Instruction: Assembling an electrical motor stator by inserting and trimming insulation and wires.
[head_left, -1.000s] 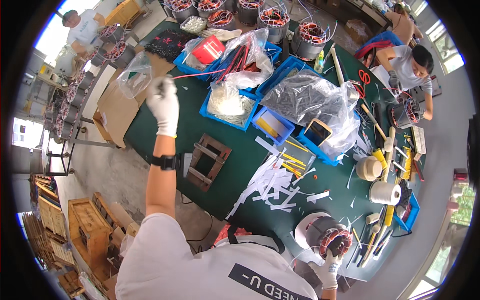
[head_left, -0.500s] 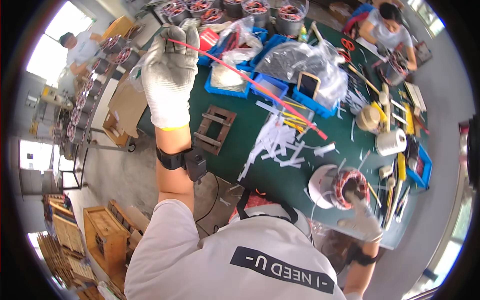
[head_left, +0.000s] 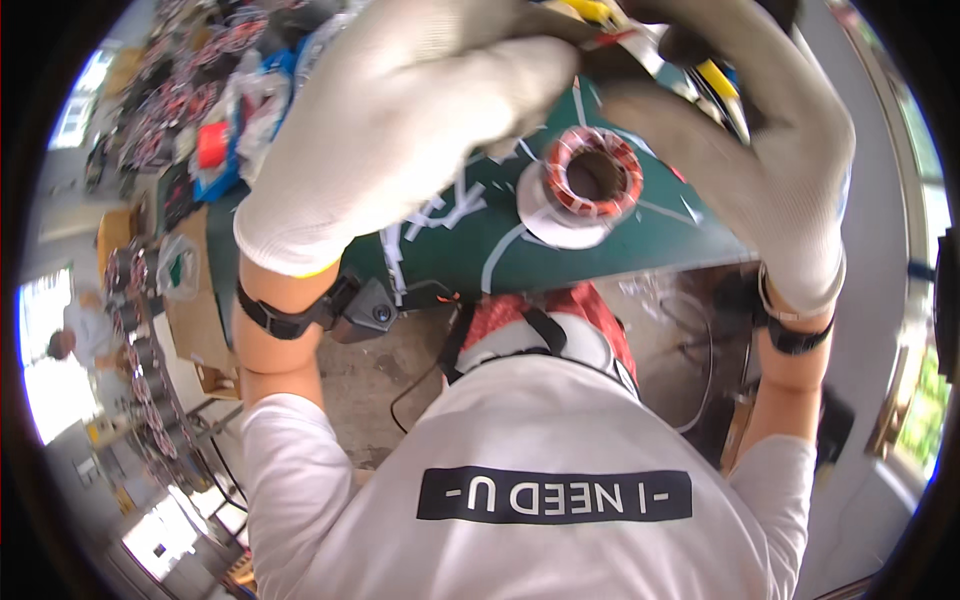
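Observation:
Both my hands are raised close to the camera in white knit gloves with grey palms, blurred by motion. My left hand point(head_left: 420, 120) has its fingers drawn together, with a short piece of a thin red strip point(head_left: 608, 39) at the fingertips. Opposite it, my right hand point(head_left: 760, 130) curls its thumb and fingers toward the same spot; its fingertips are smeared, so its grip is unclear. Below and between the hands, a motor stator point(head_left: 626, 180) with red windings and white ties stands upright by a white round disc point(head_left: 540, 222) on the green table.
White paper strips point(head_left: 455, 212) lie on the green table point(head_left: 640, 245). At the far left are a red box point(head_left: 212, 145), blue bins and plastic bags. Yellow-handled tools point(head_left: 718, 78) show behind my right hand. Another person point(head_left: 90, 335) is at the far left beside a row of stators.
My left hand has come in from the far left with the red strip. My right hand has left the stator and risen toward it. The view has shifted.

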